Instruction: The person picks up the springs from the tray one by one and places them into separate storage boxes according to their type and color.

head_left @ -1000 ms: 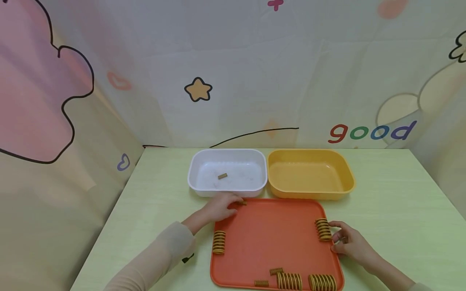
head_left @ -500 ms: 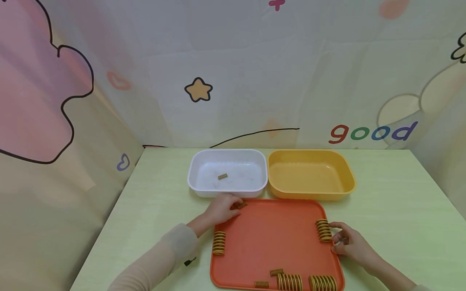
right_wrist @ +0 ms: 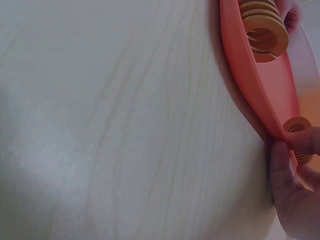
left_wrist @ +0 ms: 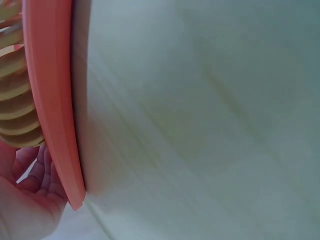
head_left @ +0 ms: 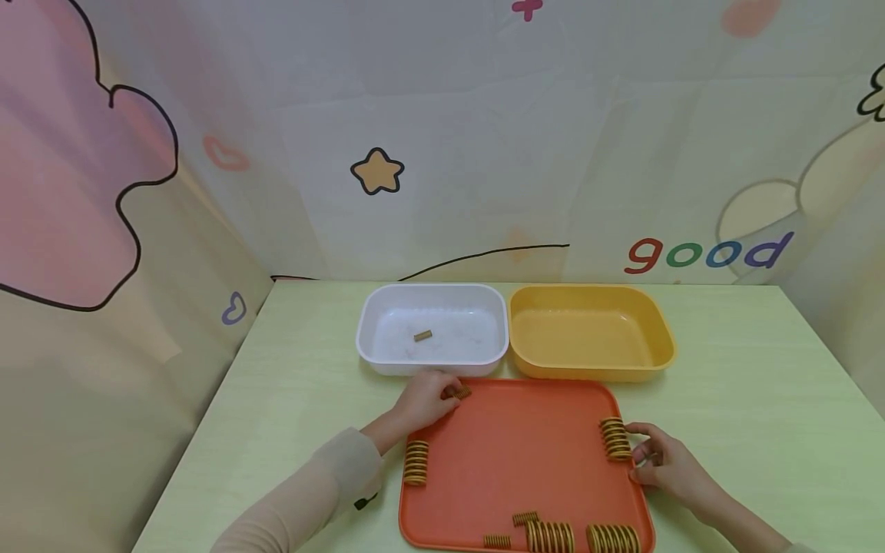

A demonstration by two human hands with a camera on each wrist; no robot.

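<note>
At the far left corner of the orange tray (head_left: 512,461), my left hand (head_left: 423,401) pinches a small brass-coloured coil spring (head_left: 463,392), partly hidden by the fingers. My right hand (head_left: 672,467) grips the tray's right rim; the right wrist view shows thumb and fingers (right_wrist: 282,170) on either side of it. Just inside that rim lies a large coil spring (head_left: 614,438). Another large spring (head_left: 416,462) lies along the left side. Near the front are two large springs, one at the middle (head_left: 549,536) and one in the right corner (head_left: 613,538), plus two small springs (head_left: 497,541).
Behind the tray stand a white bin (head_left: 432,367) and a yellow bin (head_left: 594,372), side by side. One small spring (head_left: 422,336) lies in the white bin. A small black object (head_left: 365,501) lies left of the tray on the pale table (head_left: 747,369).
My left hand has shifted slightly right and toward the front, and the small spring has moved with it. The right hand stays on the rim.
</note>
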